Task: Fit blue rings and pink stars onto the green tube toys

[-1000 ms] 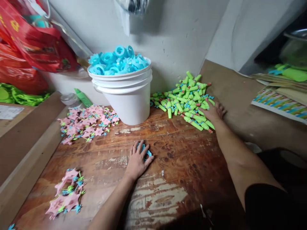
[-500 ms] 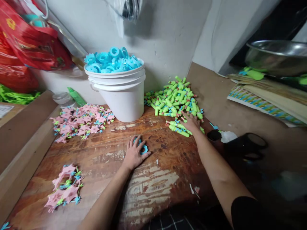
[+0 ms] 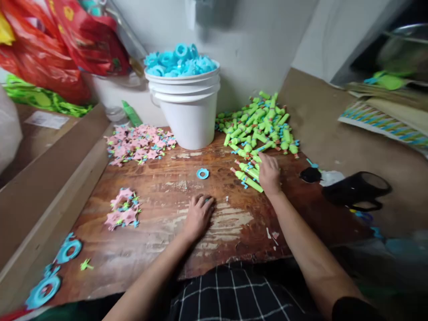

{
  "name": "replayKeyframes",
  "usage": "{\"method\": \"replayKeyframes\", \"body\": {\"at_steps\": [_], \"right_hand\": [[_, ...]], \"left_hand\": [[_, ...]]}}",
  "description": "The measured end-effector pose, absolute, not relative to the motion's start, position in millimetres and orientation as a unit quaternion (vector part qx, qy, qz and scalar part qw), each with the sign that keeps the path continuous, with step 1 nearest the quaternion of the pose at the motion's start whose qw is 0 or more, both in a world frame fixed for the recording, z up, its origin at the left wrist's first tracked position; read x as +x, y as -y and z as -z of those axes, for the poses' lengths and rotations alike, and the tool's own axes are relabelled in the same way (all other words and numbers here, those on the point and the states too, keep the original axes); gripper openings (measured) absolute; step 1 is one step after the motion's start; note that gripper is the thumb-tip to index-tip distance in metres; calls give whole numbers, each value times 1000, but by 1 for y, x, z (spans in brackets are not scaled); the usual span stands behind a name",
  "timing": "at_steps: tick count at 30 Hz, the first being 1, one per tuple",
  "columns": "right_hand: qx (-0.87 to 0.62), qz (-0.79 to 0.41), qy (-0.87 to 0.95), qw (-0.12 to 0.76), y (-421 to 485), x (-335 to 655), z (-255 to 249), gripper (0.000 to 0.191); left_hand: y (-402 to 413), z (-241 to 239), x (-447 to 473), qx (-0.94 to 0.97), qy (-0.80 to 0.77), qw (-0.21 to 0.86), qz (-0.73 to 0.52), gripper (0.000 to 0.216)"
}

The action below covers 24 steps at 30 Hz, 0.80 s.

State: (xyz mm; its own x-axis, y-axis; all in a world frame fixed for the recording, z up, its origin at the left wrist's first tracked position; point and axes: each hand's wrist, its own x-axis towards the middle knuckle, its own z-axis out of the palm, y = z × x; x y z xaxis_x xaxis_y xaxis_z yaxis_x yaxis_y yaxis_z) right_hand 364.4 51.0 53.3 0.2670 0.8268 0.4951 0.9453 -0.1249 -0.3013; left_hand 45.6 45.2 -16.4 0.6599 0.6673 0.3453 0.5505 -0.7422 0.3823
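Observation:
My left hand lies palm down on the worn wooden table, fingers bent and pressed together, so anything under it is hidden. A single blue ring lies on the wood just beyond that hand. My right hand rests at the near edge of a heap of green tube pieces. Its fingers are bunched on one of the loose green tubes there.
A white bucket heaped with blue rings stands at the back wall. Pink star pieces lie in a large pile and a small one. Red bags hang at the left, a black roll lies at the right, and blue rings sit on the left ledge.
My left hand slid toward me, leaving one blue ring on the wood. My right hand pulled back from the far side of the green heap to its near edge.

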Motion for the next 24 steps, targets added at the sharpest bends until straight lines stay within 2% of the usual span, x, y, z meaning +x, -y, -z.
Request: {"method": "replayKeyframes", "body": {"at_steps": [4,6,9,12,15,18,19,22,24], "right_hand": [[-586,194,635,465,-10,313,-78,38],[-529,178,640,528,16,281,-85,48],[-512,85,629,579,45,241,-85,64],[-520,19,640,565,55,221,-70,71],[-508,-50,715,479,52,217,-52,73],[-498,-122,763,394,48,214,-35,68],[-500,-139,767,378,48,212,-30,66],[-521,-201,752,350,51,203,-21,57],[-549,-271,702,365,53,196,-20,48]], "left_hand": [[-31,15,38,822,-420,238,-301,33],[-27,12,41,724,-456,376,-355,35],[-23,0,51,443,-436,626,-471,47],[-27,-16,57,184,-340,760,-522,44],[-38,-26,52,45,-338,758,-556,26],[-43,-27,46,28,-364,727,-582,21],[-42,-26,45,54,-368,718,-589,25],[-27,-25,49,177,-364,709,-577,57],[-13,-27,54,232,-335,726,-554,71]]}}
